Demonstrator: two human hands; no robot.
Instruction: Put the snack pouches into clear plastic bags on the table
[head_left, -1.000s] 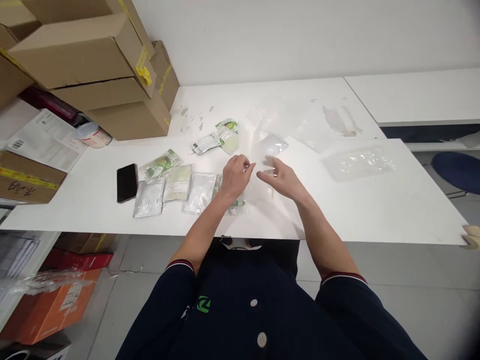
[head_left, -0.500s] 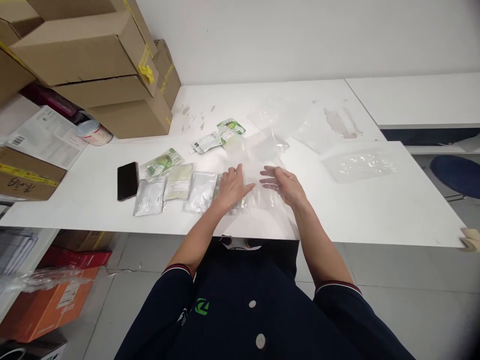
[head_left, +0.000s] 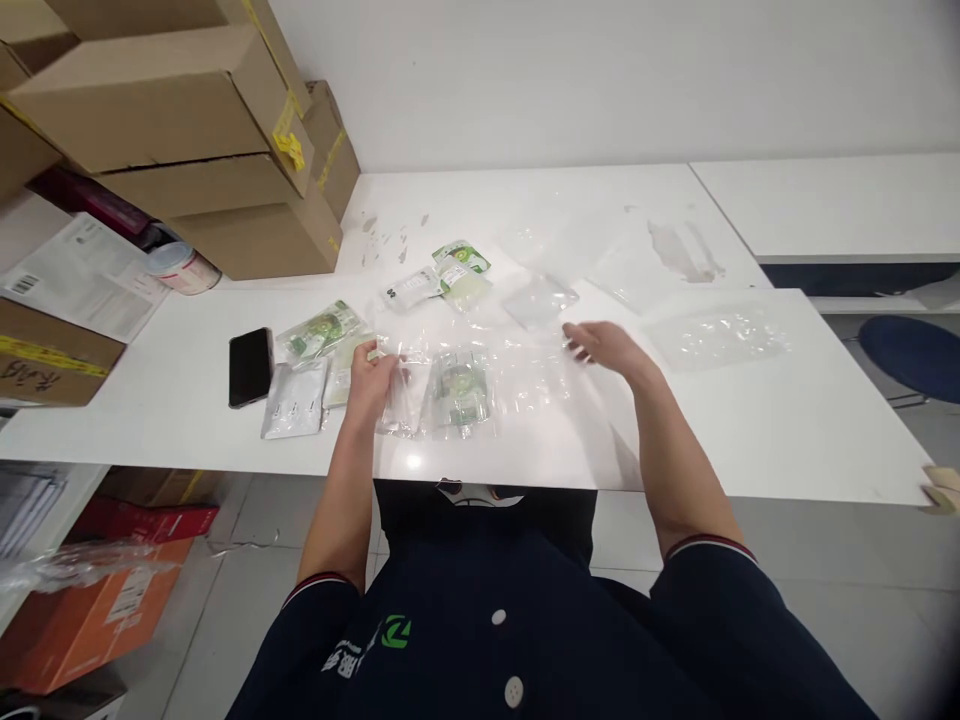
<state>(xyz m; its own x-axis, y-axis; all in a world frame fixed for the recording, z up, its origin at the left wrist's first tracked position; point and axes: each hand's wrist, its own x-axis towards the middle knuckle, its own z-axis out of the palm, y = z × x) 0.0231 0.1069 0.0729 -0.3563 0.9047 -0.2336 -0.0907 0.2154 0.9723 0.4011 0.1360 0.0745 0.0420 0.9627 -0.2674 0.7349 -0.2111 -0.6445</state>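
Observation:
My left hand (head_left: 371, 378) is closed on the left edge of a clear plastic bag (head_left: 529, 378), over a silver packet (head_left: 407, 395) on the table. Beneath the film to its right lies a green-printed packet (head_left: 463, 385). My right hand (head_left: 602, 345) hovers beside the clear plastic on the right, fingers loosely apart, with nothing visible in it. Left of my left hand are a pale green packet (head_left: 339, 385), a white packet (head_left: 295, 398) and another green-printed packet (head_left: 321, 332).
A black phone (head_left: 250, 367) lies at the left. Farther back are a silver-white pouch (head_left: 411, 288), a green pouch (head_left: 463, 254) and flat clear bags (head_left: 716, 335). Cardboard boxes (head_left: 172, 120) and a can (head_left: 184, 268) stand at the left; a blue stool (head_left: 915, 350) is at right.
My left hand has moved left, drawing clear film across the silver packet and uncovering the green-printed one. My right hand has moved right and slightly back.

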